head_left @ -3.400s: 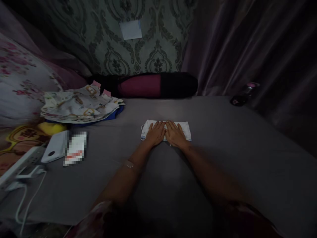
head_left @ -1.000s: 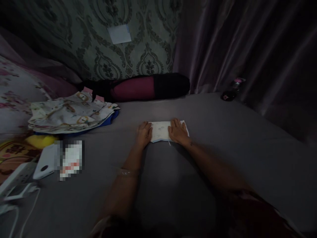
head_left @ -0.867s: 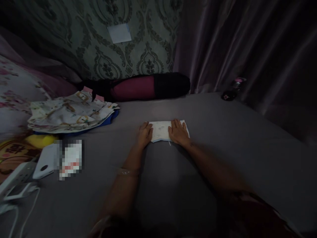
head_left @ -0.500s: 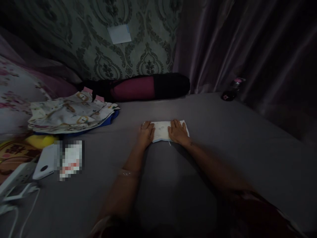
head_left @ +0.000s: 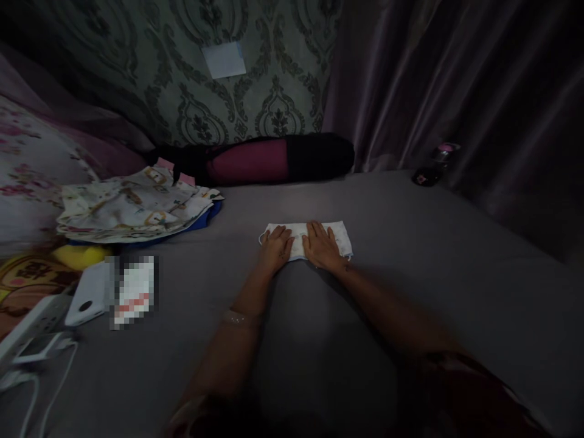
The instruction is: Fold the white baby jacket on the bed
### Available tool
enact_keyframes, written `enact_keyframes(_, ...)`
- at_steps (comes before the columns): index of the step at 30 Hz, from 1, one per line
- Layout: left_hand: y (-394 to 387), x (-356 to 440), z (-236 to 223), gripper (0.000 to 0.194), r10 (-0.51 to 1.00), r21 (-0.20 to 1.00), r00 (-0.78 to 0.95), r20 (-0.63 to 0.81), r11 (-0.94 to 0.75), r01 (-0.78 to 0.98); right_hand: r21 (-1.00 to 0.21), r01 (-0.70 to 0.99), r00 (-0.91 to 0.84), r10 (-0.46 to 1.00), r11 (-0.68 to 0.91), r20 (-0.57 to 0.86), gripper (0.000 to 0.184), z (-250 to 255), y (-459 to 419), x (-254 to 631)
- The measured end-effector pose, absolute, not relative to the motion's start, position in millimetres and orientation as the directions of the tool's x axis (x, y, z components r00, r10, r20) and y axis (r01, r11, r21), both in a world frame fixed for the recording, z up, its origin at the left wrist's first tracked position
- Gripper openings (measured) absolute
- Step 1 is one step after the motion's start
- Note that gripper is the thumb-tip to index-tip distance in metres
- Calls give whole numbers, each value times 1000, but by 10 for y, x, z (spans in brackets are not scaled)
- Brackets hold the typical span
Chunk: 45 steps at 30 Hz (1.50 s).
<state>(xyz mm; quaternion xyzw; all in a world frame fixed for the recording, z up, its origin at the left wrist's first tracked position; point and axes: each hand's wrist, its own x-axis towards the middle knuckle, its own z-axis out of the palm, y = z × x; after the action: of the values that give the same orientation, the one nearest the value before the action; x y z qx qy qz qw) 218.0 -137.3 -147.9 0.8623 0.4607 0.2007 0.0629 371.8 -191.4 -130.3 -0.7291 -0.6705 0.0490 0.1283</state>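
A white face mask (head_left: 342, 235) with faint print lies flat on the grey bed sheet in front of me. A thin ear loop shows at its left end, and a bluish edge runs along its near side. My left hand (head_left: 277, 244) rests palm down on its left part, fingers stretched out. On the middle and right part, my right hand (head_left: 320, 244) also lies flat with its fingers extended. Both hands press on the mask from above; neither grasps it. A narrow strip of the mask shows between my two thumbs.
Folded printed cloths (head_left: 132, 207) lie at the left, over something blue. Nearer are a white power bank (head_left: 89, 298), a blurred packet (head_left: 134, 292) and a power strip (head_left: 34, 325) with cables. A black and magenta roll (head_left: 249, 161) lies along the wall; a dark bottle (head_left: 426, 175) stands far right.
Both hands have shifted on the mask, coming closer together toward its middle. More of the mask's right end and the left ear loop now show. The view has moved slightly.
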Motion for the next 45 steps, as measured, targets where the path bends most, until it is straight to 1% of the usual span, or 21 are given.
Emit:
enact_keyframes(4,-1273,2122,-1533,32,826,409,385,411,-545,732,-246,965,110,990,-87,84,57,-1242,-1876,3684)
enact_keyframes(6,-1210,2068,-1549,32,836,471,311,453,-520,713,-246,966,106,989,-77,107,56,-1206,-1840,3620)
enact_keyframes(10,-1124,1956,-1547,32,897,581,149,417,-389,715,-242,970,42,988,-5,147,56,-1207,-1763,3455)
enact_keyframes(12,-1107,1917,-1537,32,920,618,79,385,-320,718,-231,973,33,989,2,145,56,-1254,-1737,3398)
enact_keyframes(14,-1097,1892,-1526,32,935,640,48,352,-277,716,-213,977,38,988,-6,147,57,-1311,-1723,3374)
enact_keyframes(21,-1079,1844,-1480,33,967,660,-9,256,-168,733,-152,988,15,985,11,172,56,-1356,-1718,3398)
enact_keyframes(26,-1098,1819,-1462,33,968,655,-35,247,-140,742,-121,992,-8,985,29,170,56,-1299,-1646,3293)
enact_keyframes(29,-1101,1805,-1454,33,968,647,-28,249,-145,749,-135,988,-42,982,68,186,58,-1278,-1604,3165)
enact_keyframes(40,-1103,1773,-1416,32,972,657,-47,232,-121,744,-167,985,-32,994,49,105,61,-1353,-1595,3041)
enact_keyframes(45,-1120,1776,-1387,32,975,682,-73,212,-94,725,-152,988,-28,999,35,45,60,-1311,-1556,3036)
